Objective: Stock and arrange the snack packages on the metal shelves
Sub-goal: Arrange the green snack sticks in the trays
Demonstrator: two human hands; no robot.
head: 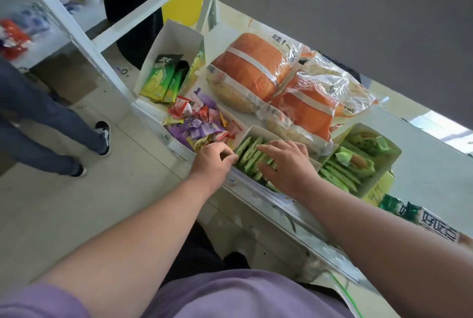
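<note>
1. Green snack packets point(249, 155) stand on edge in a row inside a white open box point(258, 130) at the front of the metal shelf point(258, 189).
2. The left hand point(213, 160) has its grip curled, pinching the packets at the row's left end.
3. The right hand point(286, 164) lies flat on the row, fingers spread wide.
4. Mixed candies point(202, 123) lie just left; orange bread bags point(256, 69) sit behind.

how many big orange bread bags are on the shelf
2. One orange clear-plastic bread bag lies at the back of the white metal shelf, the second orange bread bag beside it, nearer the right hand. Others may be hidden.
</note>
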